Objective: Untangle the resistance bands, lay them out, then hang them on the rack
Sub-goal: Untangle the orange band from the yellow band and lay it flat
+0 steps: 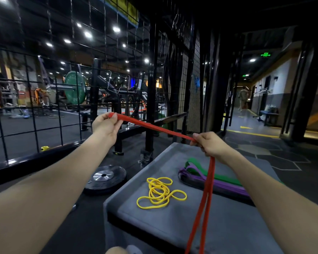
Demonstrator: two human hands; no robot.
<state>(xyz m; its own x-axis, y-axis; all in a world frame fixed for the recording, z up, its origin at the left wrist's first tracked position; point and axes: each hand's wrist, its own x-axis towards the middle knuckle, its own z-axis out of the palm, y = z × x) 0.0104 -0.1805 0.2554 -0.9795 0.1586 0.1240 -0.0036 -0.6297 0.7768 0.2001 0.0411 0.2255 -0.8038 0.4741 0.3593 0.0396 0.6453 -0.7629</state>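
You hold the red band [152, 127] between both hands, out in front of you above the far end of a grey padded box [173, 224]. Your left hand [106, 125] pinches one end of it between thumb and curled fingers, raised in front of the black wire grid [44, 99]. From there the band runs taut, down and to the right, into your right hand [210, 144], whose fingers are curled around it. Below that hand the band drops in two strands, crosses in front of the other bands on the box and leaves the bottom edge of the view.

On the box top, the yellow band [160, 192], much thinner than the rest, lies in a loose tangle of loops near the middle. Just to its right, the purple band [218, 182] and the green band [207, 170] lie flat side by side, running from the centre toward the right edge under your right forearm, with a darker band [200, 186] along the purple one's near side. They touch one another; the yellow tangle lies apart from them.

On the floor left of the box rests a black weight plate [106, 177] with a silver hub. Beyond the grid stands a barbell carrying a green plate [74, 88].
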